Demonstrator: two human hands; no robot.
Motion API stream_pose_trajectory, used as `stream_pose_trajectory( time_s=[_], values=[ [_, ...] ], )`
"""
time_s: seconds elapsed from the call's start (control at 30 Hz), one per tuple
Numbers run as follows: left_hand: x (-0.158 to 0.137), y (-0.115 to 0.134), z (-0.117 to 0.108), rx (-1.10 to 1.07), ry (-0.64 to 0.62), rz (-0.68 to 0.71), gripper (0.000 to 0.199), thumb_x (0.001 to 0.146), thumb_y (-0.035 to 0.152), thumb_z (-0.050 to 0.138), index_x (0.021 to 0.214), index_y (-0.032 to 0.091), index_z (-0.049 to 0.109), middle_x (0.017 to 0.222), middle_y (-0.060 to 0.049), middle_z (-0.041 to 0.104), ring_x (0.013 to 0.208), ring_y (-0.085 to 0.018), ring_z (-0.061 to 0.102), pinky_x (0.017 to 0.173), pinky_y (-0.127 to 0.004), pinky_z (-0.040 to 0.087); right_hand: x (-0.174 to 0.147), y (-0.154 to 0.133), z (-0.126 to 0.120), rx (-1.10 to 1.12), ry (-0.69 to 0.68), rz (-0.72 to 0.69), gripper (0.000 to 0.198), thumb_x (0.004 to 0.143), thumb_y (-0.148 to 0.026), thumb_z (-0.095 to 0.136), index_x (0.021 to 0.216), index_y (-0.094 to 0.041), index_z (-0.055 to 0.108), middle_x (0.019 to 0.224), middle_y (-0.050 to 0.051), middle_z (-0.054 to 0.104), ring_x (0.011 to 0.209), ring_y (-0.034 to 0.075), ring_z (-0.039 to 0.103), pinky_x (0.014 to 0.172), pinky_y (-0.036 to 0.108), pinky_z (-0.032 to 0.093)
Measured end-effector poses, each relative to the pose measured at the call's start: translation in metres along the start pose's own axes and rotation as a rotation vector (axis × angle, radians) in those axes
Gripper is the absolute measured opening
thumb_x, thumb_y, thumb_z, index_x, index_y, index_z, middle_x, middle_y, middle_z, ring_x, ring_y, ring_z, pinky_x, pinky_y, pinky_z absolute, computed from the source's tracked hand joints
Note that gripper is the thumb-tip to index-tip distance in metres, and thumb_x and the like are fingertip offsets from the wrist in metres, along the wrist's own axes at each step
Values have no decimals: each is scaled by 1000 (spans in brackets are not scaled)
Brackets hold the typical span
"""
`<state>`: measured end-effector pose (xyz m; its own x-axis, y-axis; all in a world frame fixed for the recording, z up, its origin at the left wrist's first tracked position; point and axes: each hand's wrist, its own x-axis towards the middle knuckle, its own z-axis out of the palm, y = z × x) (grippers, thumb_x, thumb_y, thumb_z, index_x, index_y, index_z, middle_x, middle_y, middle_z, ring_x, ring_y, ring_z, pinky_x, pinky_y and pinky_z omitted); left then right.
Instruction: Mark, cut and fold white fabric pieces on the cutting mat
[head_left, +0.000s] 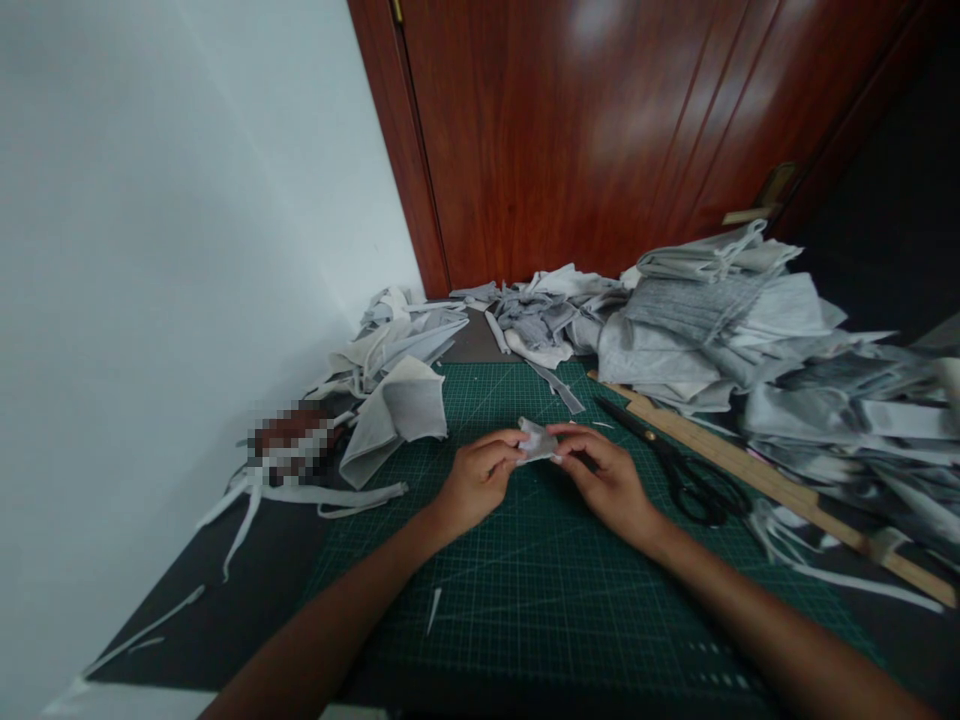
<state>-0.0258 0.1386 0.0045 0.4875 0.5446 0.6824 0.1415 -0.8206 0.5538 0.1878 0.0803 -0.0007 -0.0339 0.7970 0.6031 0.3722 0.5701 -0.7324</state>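
Observation:
Between my two hands is a small piece of grey fabric [537,441], pinched at both ends a little above the green cutting mat [525,590]. My left hand [484,475] has its thumb and fingers closed on the left end of the piece. At the opposite end, my right hand [600,475] grips the fabric between thumb and fingertips. Black-handled scissors [686,470] lie on the mat just right of my right hand. A narrow grey fabric strip [556,386] rests on the mat beyond my hands.
A wooden ruler [727,460] runs diagonally along the right side. Large heaps of grey fabric [697,330] stand at the back right. More fabric pieces [397,410] and thin strips [330,495] lie at the left, beside the white wall [187,250]. A wooden door [562,140] closes off the back.

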Motion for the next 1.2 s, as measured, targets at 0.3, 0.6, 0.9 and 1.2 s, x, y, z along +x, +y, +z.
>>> stream_pose_trajectory(
  time_s=[0.3, 0.6, 0.9, 1.2],
  values=[
    [4, -15, -14, 167, -540, 28, 30, 92, 3, 46, 94, 18, 72, 101, -5, 74, 100, -17, 68, 93, -31, 53, 2, 0, -7, -499, -497, -254, 25, 94, -4, 51, 103, -21, 67, 105, 7, 77, 102, 25, 66, 100, 46, 37],
    [12, 11, -27, 410, -706, 78, 23, 91, 8, 55, 94, 22, 72, 98, -3, 72, 98, -21, 60, 88, -34, 47, 6, -11, -10, -601, -580, -264, 21, 97, -11, 50, 92, -20, 68, 88, 7, 72, 93, 25, 60, 89, 43, 34],
    [18, 18, -33, 346, -765, 19, 12, 90, 15, 64, 82, 20, 71, 98, -3, 70, 93, -20, 61, 82, -30, 45, 8, -21, -14, -553, -695, -203, 28, 103, -38, 50, 100, -16, 68, 95, 9, 69, 93, 25, 60, 95, 45, 36],
    [13, 8, -36, 248, -693, -41, 25, 89, 7, 57, 93, 24, 75, 98, -3, 70, 97, -19, 61, 85, -30, 45, -2, -31, 1, -725, -684, -286, 28, 102, -31, 51, 110, -14, 71, 106, 14, 69, 108, 32, 58, 94, 50, 40]
  ],
)
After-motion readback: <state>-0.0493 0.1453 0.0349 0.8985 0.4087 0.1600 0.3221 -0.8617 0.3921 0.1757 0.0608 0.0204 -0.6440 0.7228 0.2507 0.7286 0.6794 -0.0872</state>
